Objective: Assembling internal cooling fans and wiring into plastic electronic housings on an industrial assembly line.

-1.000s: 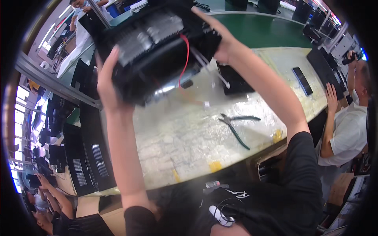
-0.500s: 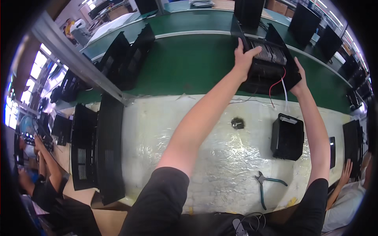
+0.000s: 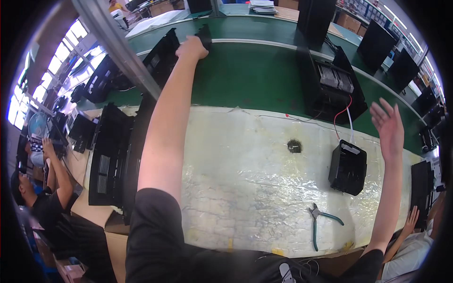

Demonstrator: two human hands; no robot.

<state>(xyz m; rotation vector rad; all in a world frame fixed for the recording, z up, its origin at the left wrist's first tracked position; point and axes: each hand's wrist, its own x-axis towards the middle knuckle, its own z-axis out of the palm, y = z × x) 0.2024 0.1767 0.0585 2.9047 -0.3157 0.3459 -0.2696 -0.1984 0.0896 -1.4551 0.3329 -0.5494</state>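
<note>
Far out over the green belt (image 3: 245, 75), my left hand (image 3: 192, 47) reaches to a black casing (image 3: 163, 49) with upright side panels. Its fingers are curled at the right panel's upper edge, partly hidden by the hand itself. My right hand (image 3: 387, 125) is raised and holds nothing, its fingers spread, to the right of another black casing (image 3: 325, 101). In that casing sits a ribbed silver-grey block (image 3: 336, 78). A red wire (image 3: 340, 113) and a white wire (image 3: 350, 120) hang from it toward a small open black box (image 3: 348, 170) on the worktable.
Diagonal pliers (image 3: 315, 219) with teal handles lie on the film-covered worktable (image 3: 236, 188), near a dark patch (image 3: 294, 145). Black panels (image 3: 111, 155) stand at left, beside a metal post (image 3: 118, 47). Co-workers are at both sides; one person's hand (image 3: 412, 219) touches a black panel at right.
Both hands have let go of the casing with the ribbed block, which now stands at the belt's near edge. My left hand has swung left to the other casing; the view has shifted.
</note>
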